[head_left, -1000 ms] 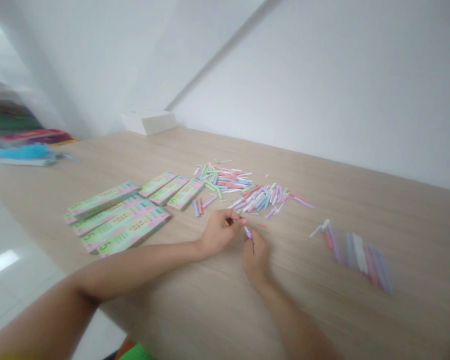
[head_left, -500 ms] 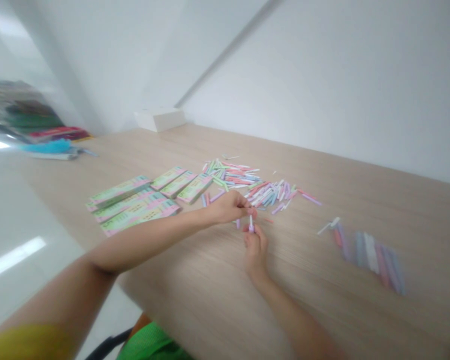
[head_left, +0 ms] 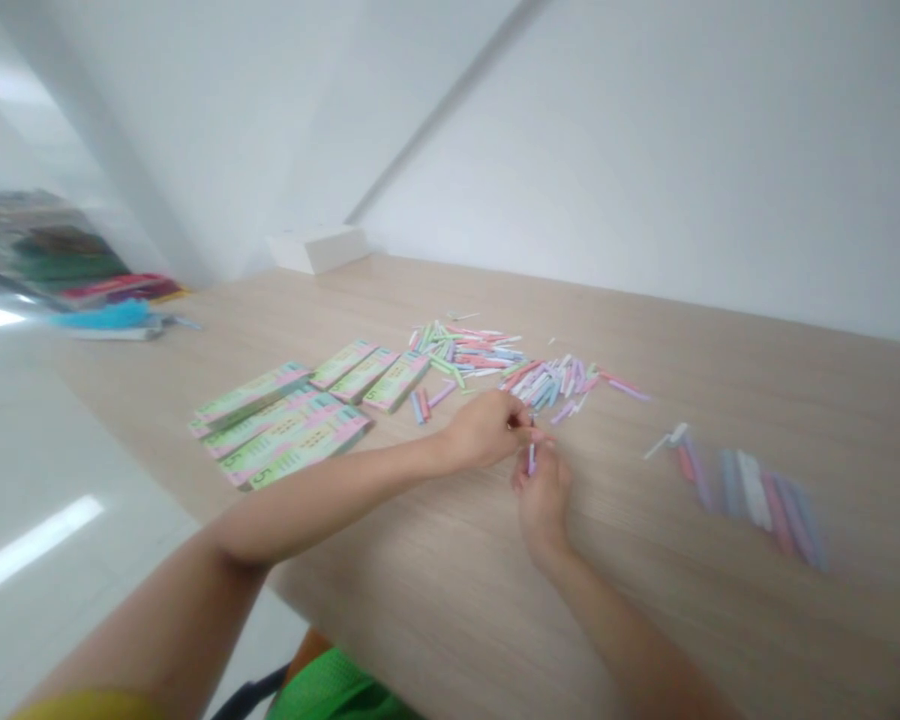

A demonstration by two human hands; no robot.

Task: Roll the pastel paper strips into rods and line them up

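My right hand (head_left: 544, 495) is closed around a small purple stick (head_left: 532, 459), held upright above the table. Just above and to its left, my left hand (head_left: 489, 430) is pinched, its fingertips meeting those of my right hand. Something pinkish shows at the left fingertips, but blur hides what it is. Beyond the hands lies a loose pile of slim pastel sticks (head_left: 551, 383) in purple, blue, pink and white. A second heap with green sticks (head_left: 442, 345) adjoins it.
Several green and pink flat boxes (head_left: 300, 445) lie to the left on the wooden table (head_left: 420, 540). A row of pastel sticks (head_left: 776, 510) lies to the right. A white box (head_left: 330, 248) stands by the wall, and a blue item (head_left: 112, 315) is at far left.
Both hands have shifted slightly right, still close together. The purple stick now sits lower behind the right fingers, with less of its white end showing. The view has moved a little.
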